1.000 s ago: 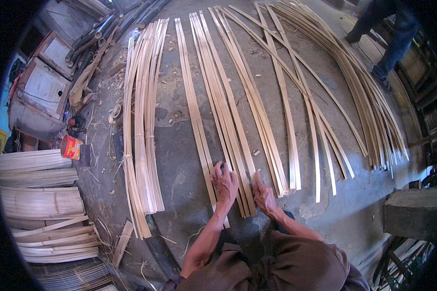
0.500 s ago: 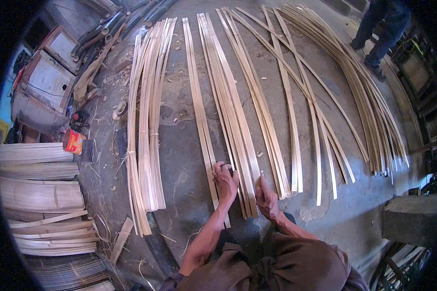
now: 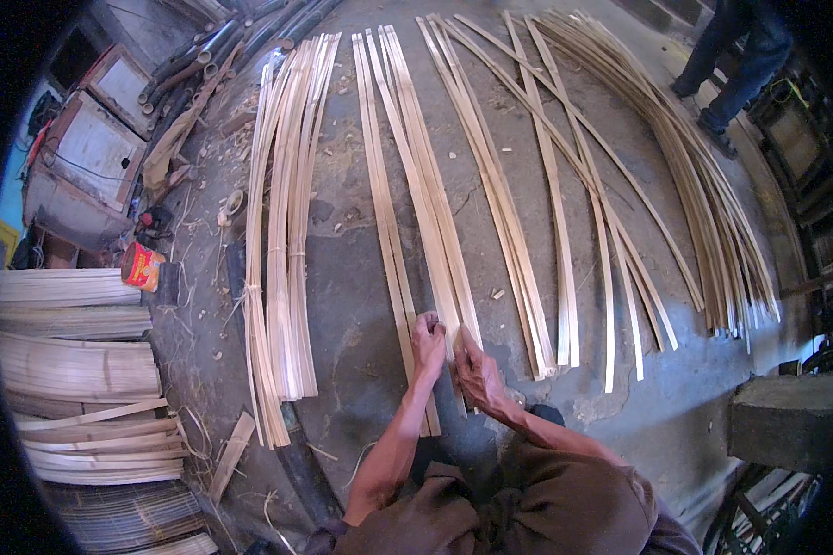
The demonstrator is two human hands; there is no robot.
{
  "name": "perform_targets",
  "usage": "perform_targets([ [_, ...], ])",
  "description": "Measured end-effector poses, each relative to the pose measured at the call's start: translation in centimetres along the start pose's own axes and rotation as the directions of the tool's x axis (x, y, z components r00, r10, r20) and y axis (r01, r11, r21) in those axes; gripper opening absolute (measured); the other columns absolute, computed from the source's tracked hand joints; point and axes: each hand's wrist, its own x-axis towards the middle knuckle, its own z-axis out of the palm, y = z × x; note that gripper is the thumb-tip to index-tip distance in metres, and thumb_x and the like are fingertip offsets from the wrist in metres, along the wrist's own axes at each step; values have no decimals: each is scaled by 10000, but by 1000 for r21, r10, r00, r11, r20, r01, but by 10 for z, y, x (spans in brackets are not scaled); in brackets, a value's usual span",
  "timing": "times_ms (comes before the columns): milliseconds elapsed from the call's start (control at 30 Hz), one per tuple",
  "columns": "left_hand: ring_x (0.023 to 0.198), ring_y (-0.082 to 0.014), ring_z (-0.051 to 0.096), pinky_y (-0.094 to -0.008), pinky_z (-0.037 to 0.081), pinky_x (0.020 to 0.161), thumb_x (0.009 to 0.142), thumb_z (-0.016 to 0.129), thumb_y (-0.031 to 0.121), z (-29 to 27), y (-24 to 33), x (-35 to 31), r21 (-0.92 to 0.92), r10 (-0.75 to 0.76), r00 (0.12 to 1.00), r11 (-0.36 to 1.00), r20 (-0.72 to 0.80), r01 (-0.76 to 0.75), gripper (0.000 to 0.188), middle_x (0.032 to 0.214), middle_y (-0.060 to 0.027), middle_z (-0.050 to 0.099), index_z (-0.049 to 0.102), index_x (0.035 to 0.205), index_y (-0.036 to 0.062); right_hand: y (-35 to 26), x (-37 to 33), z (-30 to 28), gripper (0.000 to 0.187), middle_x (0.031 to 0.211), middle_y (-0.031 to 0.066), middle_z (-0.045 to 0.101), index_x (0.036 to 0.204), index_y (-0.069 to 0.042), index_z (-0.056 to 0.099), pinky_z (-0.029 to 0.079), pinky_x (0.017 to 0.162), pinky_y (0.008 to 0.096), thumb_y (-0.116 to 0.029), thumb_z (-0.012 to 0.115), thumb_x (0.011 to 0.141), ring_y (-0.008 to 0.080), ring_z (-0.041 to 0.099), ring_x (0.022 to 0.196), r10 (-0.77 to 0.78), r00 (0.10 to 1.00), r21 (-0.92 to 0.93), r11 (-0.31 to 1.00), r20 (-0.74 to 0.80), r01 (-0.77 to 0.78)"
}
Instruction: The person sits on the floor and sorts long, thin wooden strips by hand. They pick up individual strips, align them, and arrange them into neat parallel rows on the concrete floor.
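Long pale bamboo strips lie side by side on the floor, running away from me. At the near end of the middle bundle of bamboo strips (image 3: 446, 250), my left hand (image 3: 428, 346) closes at its left side, fingers curled in. My right hand (image 3: 478, 377) presses around the right side of the same bundle, fingers together. Their fingertips are close to each other, and partly hide the strips between them. Just left of my left hand runs a narrow pair of strips (image 3: 385, 222). Another group of strips (image 3: 496, 203) lies to the right.
Tied strip bundles (image 3: 287, 231) lie farther left, with crossed loose strips (image 3: 574, 157) and a large pile (image 3: 694, 185) to the right. Stacked slats (image 3: 83, 370) and a red tin (image 3: 142, 267) are at the left. A person (image 3: 740, 65) stands far right, beyond a concrete block (image 3: 791, 416).
My hands have moved closer together, the right one going left. The middle bundle's strips are now drawn into a narrower group. The far-right person's legs have shifted slightly.
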Motion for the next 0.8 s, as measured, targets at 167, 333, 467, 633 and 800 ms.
perform_targets([
  [167,917,-216,644,-349,507,831,920,564,96,4,0,-1,-105,-19,999,994,50,24,227,977,-146,680,607,1111,-19,17,-11,20,522,648,18,513,1501,-110,330,438,496,278,-259,479,1024,104,485,546,34,999,244,969,-14,-30],
  [333,809,-184,601,-339,491,760,977,525,226,-4,-13,1,-148,-23,994,988,106,39,281,868,-89,641,613,1061,-27,30,-10,32,537,659,-10,477,1523,-110,278,437,501,259,-217,464,1032,90,464,557,83,996,276,957,40,-91],
  [467,731,-168,550,-338,472,679,1016,474,338,-5,-15,0,-432,-224,962,860,159,271,380,799,-58,570,608,1000,-17,30,-11,35,535,674,-11,474,1528,-110,264,431,501,256,-210,450,1037,84,458,565,67,997,292,954,30,-72],
  [633,723,-141,570,-317,487,633,1030,432,414,-8,-10,-3,-269,-62,984,957,167,106,420,854,-70,599,570,1059,18,18,-33,44,524,687,-22,471,1533,-129,260,413,501,246,-197,432,1042,79,446,565,96,995,431,897,32,-100],
  [800,769,-174,636,-336,530,677,1001,493,330,-8,5,-9,-146,-150,969,973,194,180,372,934,-138,640,499,1159,-7,29,-45,54,517,704,-25,467,1537,-161,259,390,495,235,-179,416,1046,72,420,566,82,995,430,898,50,-96],
])
